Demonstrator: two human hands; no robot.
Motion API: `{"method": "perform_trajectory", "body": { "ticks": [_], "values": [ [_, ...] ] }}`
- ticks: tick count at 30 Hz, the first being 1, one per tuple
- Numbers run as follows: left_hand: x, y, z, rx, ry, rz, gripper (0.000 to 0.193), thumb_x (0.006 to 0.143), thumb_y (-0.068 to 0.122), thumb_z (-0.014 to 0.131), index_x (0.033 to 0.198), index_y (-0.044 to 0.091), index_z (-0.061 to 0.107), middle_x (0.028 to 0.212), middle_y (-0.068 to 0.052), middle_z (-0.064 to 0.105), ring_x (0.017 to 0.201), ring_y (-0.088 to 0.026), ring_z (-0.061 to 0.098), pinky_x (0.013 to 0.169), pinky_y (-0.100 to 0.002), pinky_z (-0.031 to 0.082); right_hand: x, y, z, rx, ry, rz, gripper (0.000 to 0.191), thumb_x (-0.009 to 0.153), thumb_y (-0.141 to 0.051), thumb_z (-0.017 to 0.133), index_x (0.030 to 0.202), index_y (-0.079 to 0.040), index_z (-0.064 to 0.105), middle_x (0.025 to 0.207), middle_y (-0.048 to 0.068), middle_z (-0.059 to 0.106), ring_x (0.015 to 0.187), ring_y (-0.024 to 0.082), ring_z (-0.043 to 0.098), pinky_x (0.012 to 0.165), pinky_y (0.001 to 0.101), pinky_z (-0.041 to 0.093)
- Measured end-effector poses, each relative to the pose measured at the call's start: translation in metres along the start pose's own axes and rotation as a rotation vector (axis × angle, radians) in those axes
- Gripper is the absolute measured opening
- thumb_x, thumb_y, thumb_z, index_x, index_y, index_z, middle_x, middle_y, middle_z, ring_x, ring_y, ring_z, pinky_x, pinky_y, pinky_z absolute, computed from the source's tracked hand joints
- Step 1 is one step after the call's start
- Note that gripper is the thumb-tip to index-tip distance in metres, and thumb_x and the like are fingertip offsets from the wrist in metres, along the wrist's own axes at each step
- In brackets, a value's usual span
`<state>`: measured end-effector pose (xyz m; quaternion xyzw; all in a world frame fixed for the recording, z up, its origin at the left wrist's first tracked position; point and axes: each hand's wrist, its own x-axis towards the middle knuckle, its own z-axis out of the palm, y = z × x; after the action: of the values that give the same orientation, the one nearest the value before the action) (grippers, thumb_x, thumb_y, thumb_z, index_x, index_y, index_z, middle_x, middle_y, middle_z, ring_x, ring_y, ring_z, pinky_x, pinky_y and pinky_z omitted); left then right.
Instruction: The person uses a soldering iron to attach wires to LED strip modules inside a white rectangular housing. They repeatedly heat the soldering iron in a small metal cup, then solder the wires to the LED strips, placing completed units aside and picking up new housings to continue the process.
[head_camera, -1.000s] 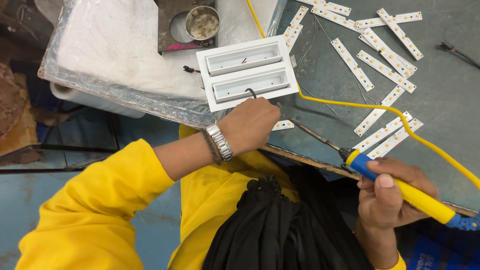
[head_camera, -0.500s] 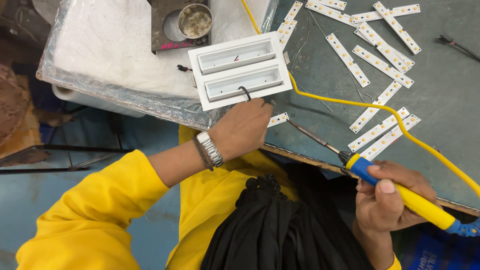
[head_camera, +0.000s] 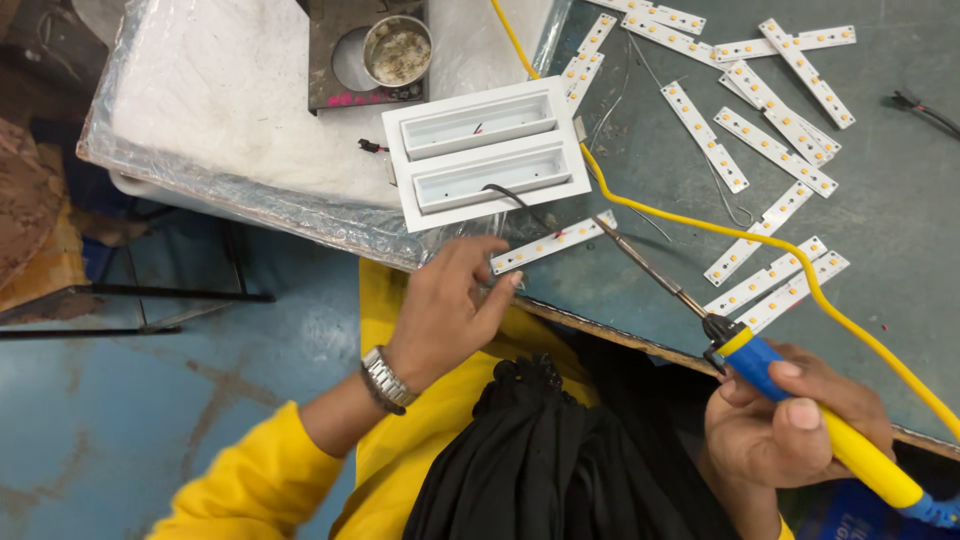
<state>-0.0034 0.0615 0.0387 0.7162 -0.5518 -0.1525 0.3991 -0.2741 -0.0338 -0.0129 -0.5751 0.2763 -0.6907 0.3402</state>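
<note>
My left hand, with a metal wristwatch, pinches the near end of a white LED strip at the table's front edge. A thin black wire runs from that strip into the lower slot of a white two-slot housing just beyond it. My right hand grips the yellow and blue handle of a soldering iron. Its metal tip touches the far end of the same strip.
Several loose LED strips lie scattered over the grey-green table. A yellow cord curves across them. A small tin sits in a dark metal plate on a foil-wrapped white pad. Black cloth lies on my lap.
My left hand has drawn back from the housing to the table edge and now pinches the strip's end. The iron's tip has moved left onto the strip.
</note>
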Motion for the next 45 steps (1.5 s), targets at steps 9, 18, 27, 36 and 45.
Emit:
{"method": "perform_trajectory", "body": {
  "ticks": [9, 18, 27, 36, 45],
  "values": [
    [0.028, 0.005, 0.031, -0.013, 0.062, -0.175, 0.049, 0.086, 0.034, 0.078, 0.119, 0.000, 0.071, 0.083, -0.016, 0.066, 0.067, -0.029, 0.062, 0.065, -0.041, 0.052, 0.009, 0.001, 0.002, 0.072, -0.024, -0.009, 0.028, 0.108, -0.027, 0.051, 0.115, 0.001, 0.050, 0.064, 0.016, 0.056, 0.049, 0.025, 0.057, 0.054, 0.0350, 0.056],
    [0.021, 0.009, 0.022, 0.247, -0.155, -0.129, 0.026, 0.089, 0.022, 0.070, 0.114, 0.017, 0.074, 0.108, -0.013, 0.066, 0.081, -0.034, 0.068, 0.069, -0.046, 0.055, 0.015, -0.010, 0.006, 0.078, -0.029, 0.040, 0.026, 0.106, -0.025, 0.053, 0.112, 0.001, 0.048, 0.065, 0.019, 0.053, 0.047, 0.024, 0.055, 0.051, 0.0349, 0.053],
    [0.001, -0.002, 0.000, 0.274, -0.092, 0.096, 0.038, 0.086, 0.005, 0.060, 0.122, -0.004, 0.068, 0.124, -0.021, 0.057, 0.099, -0.038, 0.065, 0.086, -0.046, 0.054, 0.007, -0.006, 0.013, 0.142, -0.071, 0.086, 0.026, 0.105, -0.025, 0.055, 0.113, -0.001, 0.050, 0.064, 0.020, 0.054, 0.048, 0.023, 0.054, 0.053, 0.0358, 0.055],
    [0.002, -0.005, 0.012, 0.097, 0.021, -0.012, 0.028, 0.095, 0.025, 0.070, 0.103, -0.001, 0.076, 0.117, -0.019, 0.062, 0.091, -0.033, 0.067, 0.078, -0.044, 0.054, 0.007, -0.014, 0.010, 0.100, -0.115, 0.121, 0.027, 0.107, -0.027, 0.057, 0.113, -0.002, 0.050, 0.065, 0.021, 0.055, 0.049, 0.023, 0.056, 0.054, 0.0362, 0.057],
    [0.009, -0.015, 0.018, -0.117, 0.079, -0.181, 0.020, 0.086, 0.017, 0.077, 0.092, -0.001, 0.073, 0.091, -0.011, 0.070, 0.067, -0.019, 0.069, 0.061, -0.032, 0.055, 0.008, -0.018, 0.010, 0.057, -0.117, 0.126, 0.027, 0.107, -0.026, 0.056, 0.113, -0.001, 0.050, 0.067, 0.023, 0.057, 0.050, 0.023, 0.057, 0.055, 0.0361, 0.057]
  ]
}}
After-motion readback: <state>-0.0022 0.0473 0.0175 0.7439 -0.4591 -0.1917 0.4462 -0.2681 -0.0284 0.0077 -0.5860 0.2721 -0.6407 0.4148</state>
